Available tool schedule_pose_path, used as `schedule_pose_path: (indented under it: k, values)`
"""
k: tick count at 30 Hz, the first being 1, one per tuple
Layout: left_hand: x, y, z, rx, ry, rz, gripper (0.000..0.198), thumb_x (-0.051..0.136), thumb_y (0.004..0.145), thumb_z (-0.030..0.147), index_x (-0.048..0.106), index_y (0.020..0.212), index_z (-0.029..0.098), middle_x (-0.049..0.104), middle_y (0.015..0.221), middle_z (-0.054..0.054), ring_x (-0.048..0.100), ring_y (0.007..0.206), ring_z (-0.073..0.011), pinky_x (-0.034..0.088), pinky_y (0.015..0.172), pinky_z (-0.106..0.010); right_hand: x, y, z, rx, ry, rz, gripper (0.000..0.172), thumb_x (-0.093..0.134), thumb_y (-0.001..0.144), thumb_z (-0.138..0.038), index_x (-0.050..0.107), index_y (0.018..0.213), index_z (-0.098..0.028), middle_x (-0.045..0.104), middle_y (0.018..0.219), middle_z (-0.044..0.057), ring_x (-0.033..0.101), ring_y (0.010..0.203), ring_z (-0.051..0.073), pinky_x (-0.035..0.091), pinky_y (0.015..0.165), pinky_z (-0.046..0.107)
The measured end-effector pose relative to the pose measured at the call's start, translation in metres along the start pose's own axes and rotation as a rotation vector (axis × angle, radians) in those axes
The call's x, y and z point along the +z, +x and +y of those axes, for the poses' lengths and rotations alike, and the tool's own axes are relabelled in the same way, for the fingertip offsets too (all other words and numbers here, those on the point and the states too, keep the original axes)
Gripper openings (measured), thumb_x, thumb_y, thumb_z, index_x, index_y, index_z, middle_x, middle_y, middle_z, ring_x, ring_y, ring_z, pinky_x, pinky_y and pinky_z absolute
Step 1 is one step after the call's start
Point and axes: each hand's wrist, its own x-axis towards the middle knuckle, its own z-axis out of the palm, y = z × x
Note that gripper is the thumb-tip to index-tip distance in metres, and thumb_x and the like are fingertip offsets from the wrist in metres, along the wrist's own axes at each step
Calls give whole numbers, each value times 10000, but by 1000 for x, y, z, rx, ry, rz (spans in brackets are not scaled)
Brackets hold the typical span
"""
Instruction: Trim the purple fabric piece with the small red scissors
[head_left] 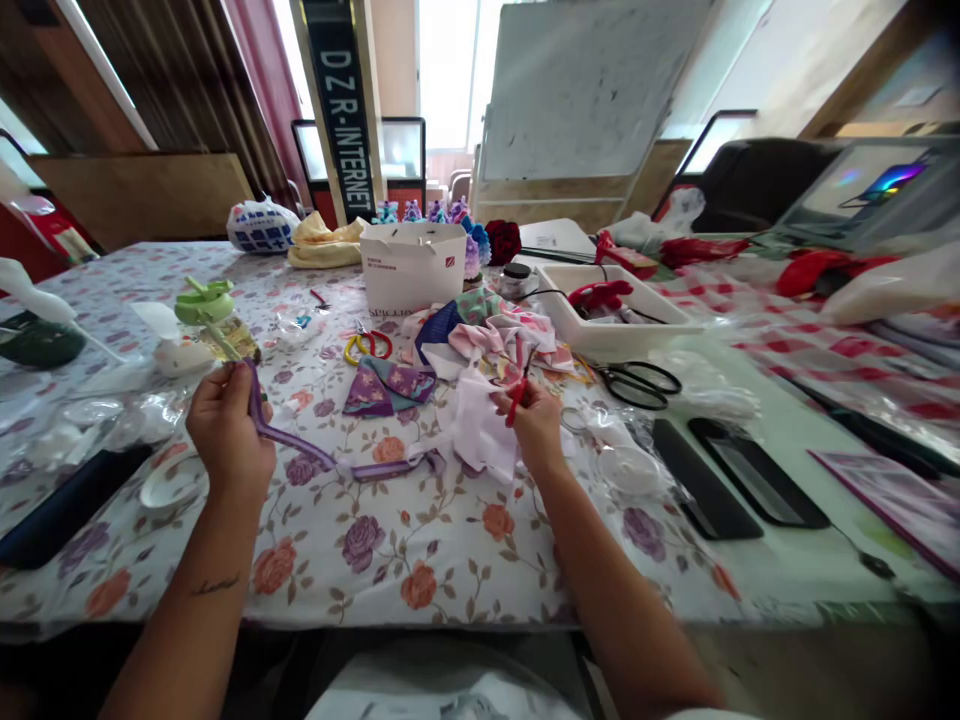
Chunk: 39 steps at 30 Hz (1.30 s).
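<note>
My left hand (231, 425) is closed on one end of a purple ribbon (300, 440), whose other end trails right over the flowered tablecloth. Small red-handled scissors (516, 400) are held in my right hand (534, 420), their blades pointing up and away. Right under and beside that hand lies a pale lilac cloth (482, 425), next to a heap of pink, blue and green fabric pieces (487, 335). A folded purple patterned cloth (388, 388) rests between my hands, farther back. Behind it is a pair of scissors with yellow and red handles (367, 346).
At right are black scissors (641, 384), a black case (757, 470) and a white tray (615, 325) with red-handled tools. A white box (414, 268) stands at the back, a bottle (229, 335) behind my left hand. A dark case (71, 505) lies far left.
</note>
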Motion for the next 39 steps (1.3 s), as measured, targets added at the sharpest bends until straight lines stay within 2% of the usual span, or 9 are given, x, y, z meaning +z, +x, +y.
schedule_pose_path:
  k: [5, 13, 16, 19, 21, 24, 27, 33, 39]
  values:
    - [12, -5, 19, 25, 12, -54, 148, 772, 662, 235, 667, 752, 185, 538, 574, 55, 407, 419, -45, 344, 338, -166, -13, 15, -7, -24, -52, 123, 231, 577, 744, -409, 501, 786, -196, 562, 678, -5, 521, 583, 153, 423, 529, 268]
    - [43, -18, 11, 15, 148, -479, 215, 772, 641, 297, 714, 810, 177, 670, 722, 3, 559, 579, -86, 446, 512, -181, -32, -15, -21, -79, -348, -78, 266, 703, 702, -399, 548, 788, -201, 602, 708, 14, 524, 624, 177, 385, 585, 284]
    - [37, -27, -9, 16, 449, -817, 216, 686, 743, 376, 721, 847, 190, 693, 750, -16, 594, 632, -131, 470, 582, -227, -21, -32, -17, -105, -459, -231, 336, 789, 611, -346, 553, 805, -208, 632, 781, 35, 560, 678, 203, 386, 591, 285]
    - [23, -45, -30, -27, 578, -1115, 121, 753, 662, 305, 734, 694, 189, 706, 703, -33, 615, 640, -172, 483, 618, -267, -1, -36, -10, -139, -540, -303, 256, 742, 670, -241, 564, 848, -191, 655, 860, 88, 589, 792, 240, 400, 650, 300]
    - [13, -56, -42, -25, 632, -1239, 61, 744, 662, 256, 728, 649, 199, 720, 773, -45, 643, 730, -199, 495, 718, -301, 11, -32, -4, -164, -566, -330, 159, 669, 734, -191, 571, 860, -181, 663, 861, 104, 597, 811, 242, 397, 667, 300]
    - [1, -65, -57, 3, 699, -1286, 20, 718, 681, 223, 724, 675, 204, 717, 960, -79, 642, 896, -240, 477, 856, -363, 21, -18, 2, -186, -573, -339, 121, 636, 737, -151, 577, 836, -190, 670, 799, 71, 595, 730, 208, 385, 636, 278]
    - [-5, -67, -65, 9, 740, -1295, 99, 657, 732, 206, 723, 804, 219, 715, 963, -76, 634, 901, -245, 478, 870, -391, 13, 0, 4, -182, -571, -272, 99, 629, 720, -159, 571, 788, -202, 656, 733, 34, 578, 664, 185, 377, 598, 261]
    - [-4, -67, -51, -121, 704, -1469, 182, 669, 744, 248, 715, 915, 208, 729, 861, -47, 660, 757, -206, 527, 700, -307, -30, 24, -7, -114, -608, 111, 179, 461, 841, -227, 546, 985, -161, 646, 856, 104, 575, 738, 222, 400, 632, 301]
    - [16, -42, -8, -198, 580, -1715, 119, 723, 731, 287, 737, 800, 191, 725, 826, -62, 658, 765, -199, 515, 714, -277, -41, 3, -18, -145, -672, 106, 182, 550, 812, -295, 585, 937, -167, 673, 893, 131, 587, 759, 261, 373, 647, 326]
